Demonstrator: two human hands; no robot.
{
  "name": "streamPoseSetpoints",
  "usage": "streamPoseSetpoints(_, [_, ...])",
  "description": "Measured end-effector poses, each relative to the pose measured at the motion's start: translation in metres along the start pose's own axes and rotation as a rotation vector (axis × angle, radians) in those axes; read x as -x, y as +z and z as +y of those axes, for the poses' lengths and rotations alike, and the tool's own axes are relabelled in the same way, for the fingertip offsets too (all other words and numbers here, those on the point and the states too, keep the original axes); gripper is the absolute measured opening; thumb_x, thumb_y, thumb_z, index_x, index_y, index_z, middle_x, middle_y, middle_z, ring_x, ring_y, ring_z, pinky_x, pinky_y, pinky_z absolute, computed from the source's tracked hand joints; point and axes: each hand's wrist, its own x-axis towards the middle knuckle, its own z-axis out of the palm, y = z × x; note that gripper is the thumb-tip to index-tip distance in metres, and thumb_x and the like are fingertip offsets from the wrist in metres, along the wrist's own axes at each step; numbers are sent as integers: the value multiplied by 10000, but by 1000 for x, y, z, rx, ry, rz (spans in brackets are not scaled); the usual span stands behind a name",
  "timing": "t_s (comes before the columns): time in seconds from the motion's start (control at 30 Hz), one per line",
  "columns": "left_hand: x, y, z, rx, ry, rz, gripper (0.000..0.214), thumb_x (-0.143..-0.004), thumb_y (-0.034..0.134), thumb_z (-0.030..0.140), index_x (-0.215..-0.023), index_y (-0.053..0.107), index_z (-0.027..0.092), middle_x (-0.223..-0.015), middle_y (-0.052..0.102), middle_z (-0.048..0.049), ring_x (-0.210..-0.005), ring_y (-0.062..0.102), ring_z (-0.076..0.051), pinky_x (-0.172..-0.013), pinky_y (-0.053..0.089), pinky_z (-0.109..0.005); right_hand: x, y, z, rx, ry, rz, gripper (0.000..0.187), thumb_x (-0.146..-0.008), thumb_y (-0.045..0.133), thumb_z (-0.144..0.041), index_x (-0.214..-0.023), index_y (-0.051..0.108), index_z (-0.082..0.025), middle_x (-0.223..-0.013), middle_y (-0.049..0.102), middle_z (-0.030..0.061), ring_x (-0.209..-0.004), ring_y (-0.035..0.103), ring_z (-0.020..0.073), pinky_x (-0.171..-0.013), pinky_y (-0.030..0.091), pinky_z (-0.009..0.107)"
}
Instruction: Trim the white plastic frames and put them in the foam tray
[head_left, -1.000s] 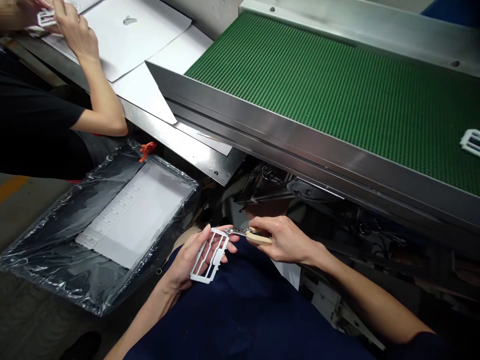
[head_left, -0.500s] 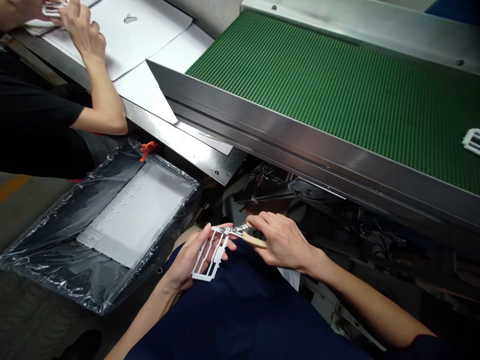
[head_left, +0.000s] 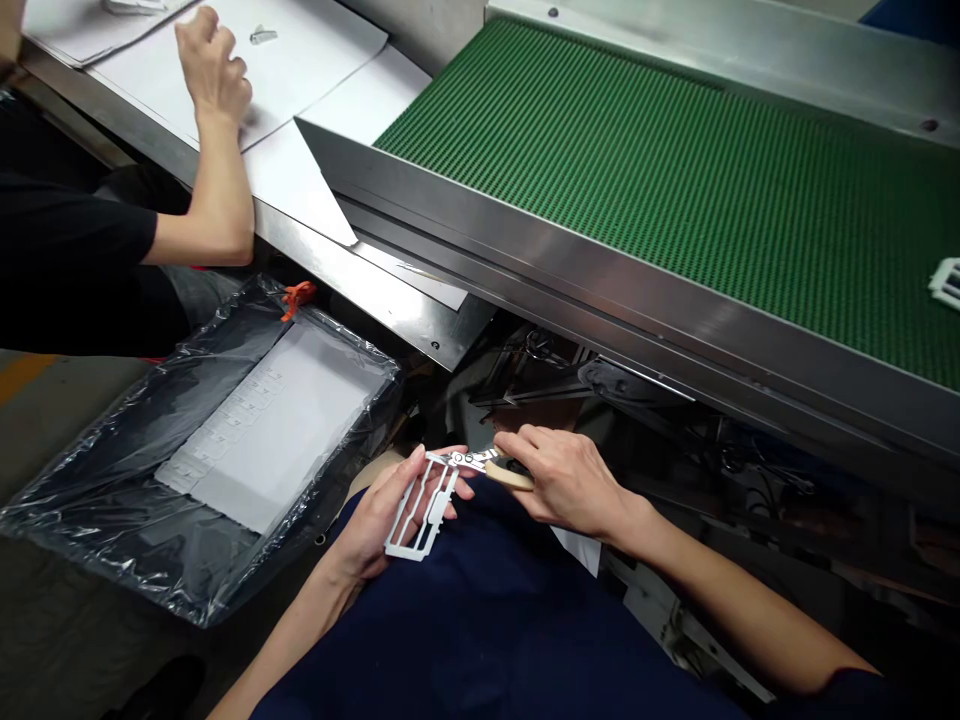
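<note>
My left hand (head_left: 382, 520) holds a white plastic frame part (head_left: 422, 506) over my lap, fingers curled under it. My right hand (head_left: 559, 478) grips small cutters with a beige handle (head_left: 504, 473). The cutters' metal jaws (head_left: 466, 460) sit at the top right corner of the frame. Both hands are low, below the edge of the conveyor. A second white plastic part (head_left: 946, 282) lies on the green conveyor belt (head_left: 675, 190) at the far right.
A plastic-lined tray (head_left: 112, 470) on the left holds a grey sheet with a row of white parts (head_left: 225, 425). A co-worker in a black sleeve rests a hand (head_left: 212, 75) on white paper on the steel table (head_left: 315, 255). An orange clip (head_left: 296, 297) sits at the tray's rim.
My hands and the cutters have barely shifted on the frame. The co-worker's hand moved right and down across the paper, away from the white part at the top left.
</note>
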Motion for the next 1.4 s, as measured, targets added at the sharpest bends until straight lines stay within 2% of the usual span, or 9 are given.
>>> streamPoseSetpoints(0.2, [-1, 2, 2, 3, -10, 12, 446, -874, 490, 424, -1166, 593, 103, -863, 682, -121, -622, 605, -141, -571, 473, -199, 2, 5, 0, -35, 23, 15, 212, -859, 423, -331, -949, 567, -205, -751, 581, 20, -626, 513, 135, -517, 243, 267])
streamPoseSetpoints(0.47, [-2, 5, 3, 39, 5, 10, 417, -911, 421, 364, -1131, 597, 56, -947, 679, -166, -626, 619, -153, -611, 511, -229, 0, 11, 0, -329, 226, 14, 198, -862, 458, -416, -898, 522, -232, -766, 605, -10, -629, 541, 127, -554, 313, 236])
streamPoseSetpoints(0.67, [-6, 2, 1, 165, -26, 14, 414, -936, 369, 330, -1168, 573, 55, -1036, 658, -172, -764, 638, -168, -684, 534, -230, -2, 11, 4, -367, 342, 61, 205, -815, 528, -397, -938, 496, -236, -850, 602, 13, -764, 569, 168, -643, 372, 260])
streamPoseSetpoints(0.83, [-10, 0, 3, 253, 19, 45, 392, -938, 370, 294, -1175, 569, 54, -1034, 661, -171, -911, 632, -209, -755, 540, -259, -5, 21, 4, -582, 486, 60, 191, -832, 486, -414, -905, 473, -239, -719, 585, -29, -604, 535, 138, -573, 360, 248])
streamPoseSetpoints(0.97, [-14, 1, 6, 262, 23, 41, 388, -937, 369, 284, -1183, 562, 55, -1045, 657, -170, -864, 648, -202, -726, 548, -254, -15, 26, -10, -692, 477, 196, 165, -812, 515, -378, -874, 472, -232, -709, 570, -31, -622, 535, 135, -569, 358, 234])
streamPoseSetpoints(1.07, [-18, 2, 4, 288, -6, 42, 353, -930, 393, 286, -1156, 589, 100, -972, 684, -127, -727, 664, -171, -667, 555, -245, -26, 23, -26, -787, 400, 267, 171, -807, 522, -345, -921, 462, -234, -774, 592, -20, -674, 558, 139, -596, 376, 228])
streamPoseSetpoints(1.17, [-23, 3, -3, 345, 43, 106, 275, -903, 462, 275, -998, 662, 113, -870, 700, -83, -704, 665, -171, -683, 557, -252, -36, 21, -42, -812, 303, 268, 164, -805, 513, -313, -943, 461, -240, -782, 602, -21, -675, 568, 140, -605, 381, 227])
streamPoseSetpoints(1.23, [-27, 3, -9, 357, 122, 155, 212, -866, 530, 251, -934, 676, 113, -844, 701, -67, -759, 665, -183, -744, 549, -262, -42, 23, -51, -786, 306, 248, 142, -807, 502, -307, -931, 470, -245, -745, 599, -29, -651, 574, 144, -593, 373, 231])
streamPoseSetpoints(1.4, [-31, 3, -16, 325, 242, 205, 179, -809, 613, 200, -968, 669, 141, -847, 697, -27, -775, 659, -171, -786, 528, -254, -54, 35, -59, -776, 333, 255, 162, -780, 496, -238, -941, 480, -247, -762, 608, -24, -677, 590, 157, -608, 380, 242])
